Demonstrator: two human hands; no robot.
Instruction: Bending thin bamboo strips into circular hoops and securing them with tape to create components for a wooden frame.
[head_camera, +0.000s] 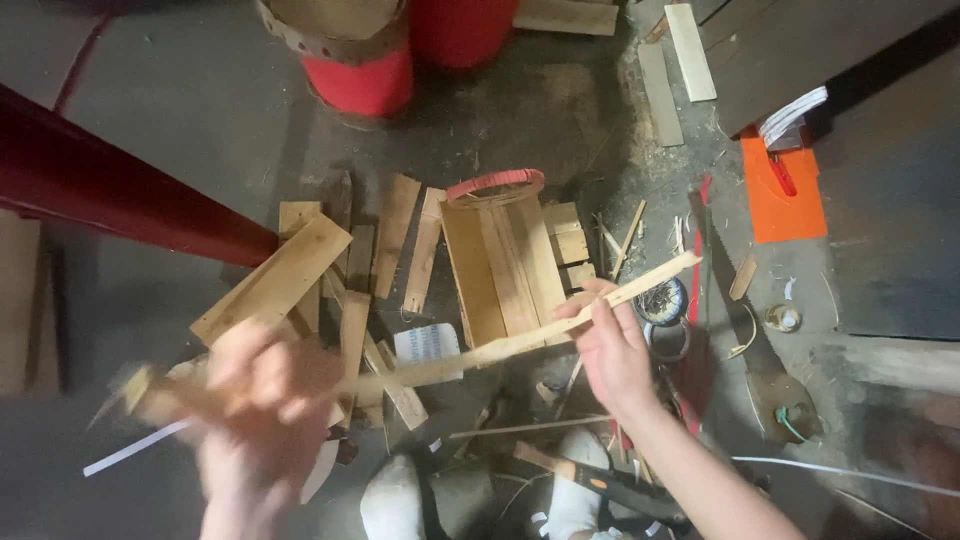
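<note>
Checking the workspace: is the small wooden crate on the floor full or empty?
Empty. The wooden crate lies open toward the camera, and only its bare inner slats show; nothing sits inside.

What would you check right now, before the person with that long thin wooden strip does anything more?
1. Right hand has a firm pinch on the thin wooden strip: ok, fingers close around it.
2. Left hand grip on the strip's other end: cannot tell, the hand is blurred.
3. Strip is whole along its length: ok, no break shows.
4. Strip hangs free above the small wooden crate: cannot tell from this top view.
5. Handsaw lies clear of both hands: ok, it rests on the floor to the right.
6. Footing among the loose wood offcuts: not ok, scraps crowd the floor near the feet.
</note>
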